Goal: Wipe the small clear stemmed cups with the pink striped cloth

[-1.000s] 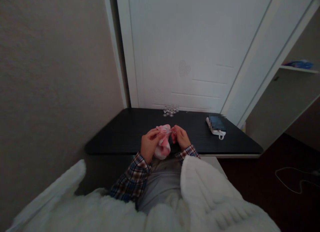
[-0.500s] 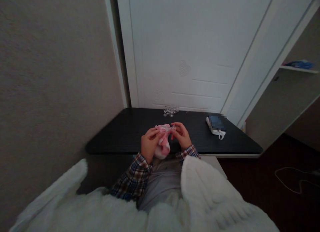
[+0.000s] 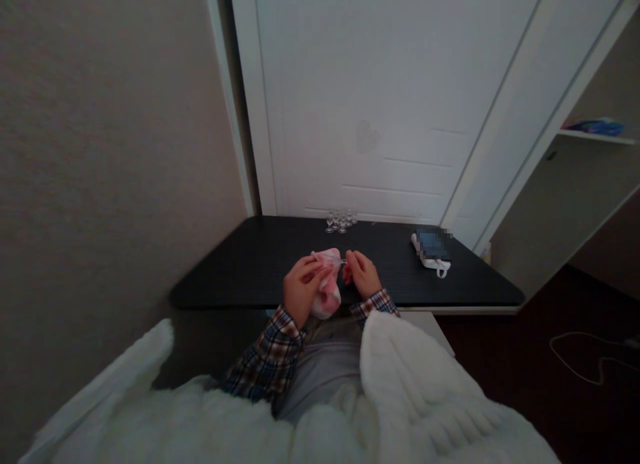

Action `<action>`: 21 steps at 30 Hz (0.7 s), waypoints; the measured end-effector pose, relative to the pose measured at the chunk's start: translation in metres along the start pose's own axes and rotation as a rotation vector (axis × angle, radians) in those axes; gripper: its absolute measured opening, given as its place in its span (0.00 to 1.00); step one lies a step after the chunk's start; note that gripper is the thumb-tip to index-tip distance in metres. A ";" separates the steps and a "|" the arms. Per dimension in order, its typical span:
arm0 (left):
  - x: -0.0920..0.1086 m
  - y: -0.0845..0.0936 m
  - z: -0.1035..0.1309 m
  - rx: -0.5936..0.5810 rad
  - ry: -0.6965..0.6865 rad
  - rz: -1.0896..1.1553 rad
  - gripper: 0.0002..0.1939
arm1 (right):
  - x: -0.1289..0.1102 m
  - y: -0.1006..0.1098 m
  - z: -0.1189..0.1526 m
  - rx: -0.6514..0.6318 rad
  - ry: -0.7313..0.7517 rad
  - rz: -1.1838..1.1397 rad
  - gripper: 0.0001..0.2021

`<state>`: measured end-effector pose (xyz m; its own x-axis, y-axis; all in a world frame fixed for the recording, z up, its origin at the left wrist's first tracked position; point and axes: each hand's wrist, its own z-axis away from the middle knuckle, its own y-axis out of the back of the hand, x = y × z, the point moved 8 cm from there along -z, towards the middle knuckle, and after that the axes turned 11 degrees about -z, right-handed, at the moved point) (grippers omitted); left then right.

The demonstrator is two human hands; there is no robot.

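Observation:
Over the front of the black table (image 3: 240,264), my left hand (image 3: 301,287) is closed on a pink and white cloth (image 3: 327,304), which hangs down from its fingers. A small clear glass (image 3: 343,261) lies sideways between my hands, its left part in the cloth. My right hand (image 3: 363,275) pinches the glass's right end, with the fingers covering most of it. Behind my hands, several small clear glasses (image 3: 341,220) stand in a group near the back edge of the table.
A white case with a dark flat device (image 3: 433,245) on it lies on the right of the table. White panels rise behind, and a wall stands left. A white cable (image 3: 575,374) lies on the floor at right.
My right hand's fingers have closed further round the glass's end, hiding more of it. The cloth has shifted slightly in my left hand.

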<state>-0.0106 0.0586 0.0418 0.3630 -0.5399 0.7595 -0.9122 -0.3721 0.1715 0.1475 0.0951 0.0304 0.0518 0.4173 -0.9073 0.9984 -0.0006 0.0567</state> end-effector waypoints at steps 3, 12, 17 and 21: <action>0.000 0.001 -0.001 0.016 -0.009 0.016 0.09 | -0.002 -0.001 0.001 -0.015 0.005 0.014 0.21; 0.010 0.000 -0.001 -0.029 -0.108 -0.040 0.07 | -0.005 -0.003 0.004 -0.058 0.024 0.075 0.26; 0.009 0.000 -0.001 -0.025 -0.087 0.004 0.06 | 0.003 -0.005 0.002 -0.086 -0.007 0.032 0.29; 0.005 0.003 -0.001 0.024 -0.059 0.009 0.06 | -0.003 -0.003 0.001 -0.021 0.052 -0.160 0.15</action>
<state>-0.0115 0.0560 0.0470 0.3662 -0.5862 0.7227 -0.9109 -0.3846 0.1496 0.1448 0.0927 0.0320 -0.1100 0.4574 -0.8824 0.9930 0.0886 -0.0779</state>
